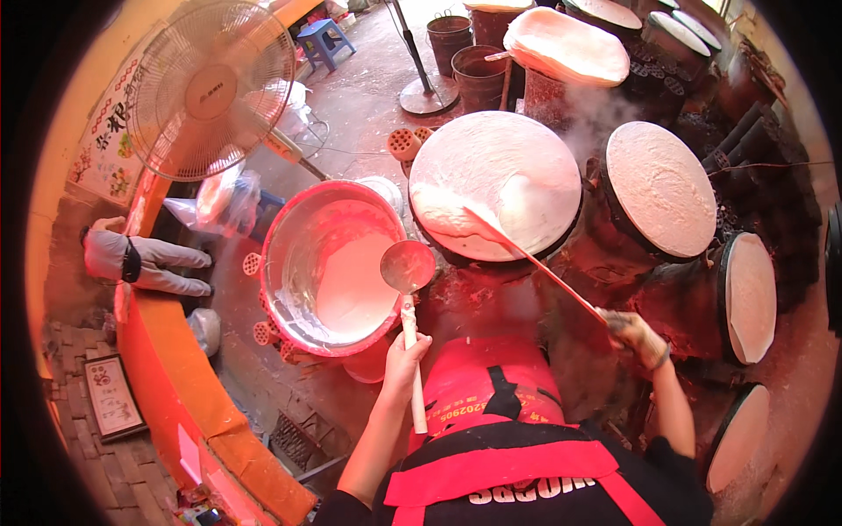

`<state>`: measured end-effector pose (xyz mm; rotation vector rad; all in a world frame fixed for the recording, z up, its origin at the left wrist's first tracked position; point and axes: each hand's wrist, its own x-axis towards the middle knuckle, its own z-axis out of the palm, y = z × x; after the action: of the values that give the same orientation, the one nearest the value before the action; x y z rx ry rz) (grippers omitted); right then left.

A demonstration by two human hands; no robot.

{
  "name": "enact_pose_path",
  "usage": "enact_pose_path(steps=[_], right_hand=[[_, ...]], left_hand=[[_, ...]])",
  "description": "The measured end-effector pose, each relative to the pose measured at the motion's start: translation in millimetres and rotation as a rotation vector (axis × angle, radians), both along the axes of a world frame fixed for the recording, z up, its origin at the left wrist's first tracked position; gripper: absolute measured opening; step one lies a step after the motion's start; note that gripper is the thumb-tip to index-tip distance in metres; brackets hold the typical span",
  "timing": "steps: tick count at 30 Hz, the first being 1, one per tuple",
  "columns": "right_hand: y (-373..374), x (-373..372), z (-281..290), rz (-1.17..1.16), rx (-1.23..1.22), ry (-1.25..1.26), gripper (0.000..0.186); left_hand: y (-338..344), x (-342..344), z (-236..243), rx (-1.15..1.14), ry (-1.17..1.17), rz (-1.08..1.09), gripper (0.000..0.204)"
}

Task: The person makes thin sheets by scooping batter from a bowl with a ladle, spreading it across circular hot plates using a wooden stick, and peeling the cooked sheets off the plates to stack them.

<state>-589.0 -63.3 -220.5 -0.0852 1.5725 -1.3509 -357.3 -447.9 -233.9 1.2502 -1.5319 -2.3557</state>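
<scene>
My left hand (405,358) grips the pale handle of a round metal ladle (406,263), raised over the right rim of a red tub (274,230) holding pale batter (351,280). My right hand (636,337) is closed on a long thin stick (561,285). The stick reaches up-left onto the round griddle (491,149) ahead of me, its far part lying in a layer of pale batter that is smoother and wetter toward the front. Another round griddle (662,188) with a pale sheet on it stands just to the right, with faint steam above.
Further covered griddles (750,298) curve round my right side. A standing fan (210,101) and an orange counter (175,368) are at left, where another person (158,259) stands. Buckets (478,74), a blue stool (324,39) and a stack of pale sheets (566,44) are farther back.
</scene>
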Motion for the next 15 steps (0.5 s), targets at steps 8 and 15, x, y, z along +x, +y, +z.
enact_pose_path(steps=[8, 15], right_hand=[[-254, 93, -21, -0.385, -0.434, -0.079, 0.067], [-481, 48, -92, -0.744, -0.334, 0.07, 0.032]], left_hand=[[-32, 84, 9, 0.055, -0.028, 0.214, 0.029], [-31, 176, 15, 0.021, -0.086, 0.393, 0.039]])
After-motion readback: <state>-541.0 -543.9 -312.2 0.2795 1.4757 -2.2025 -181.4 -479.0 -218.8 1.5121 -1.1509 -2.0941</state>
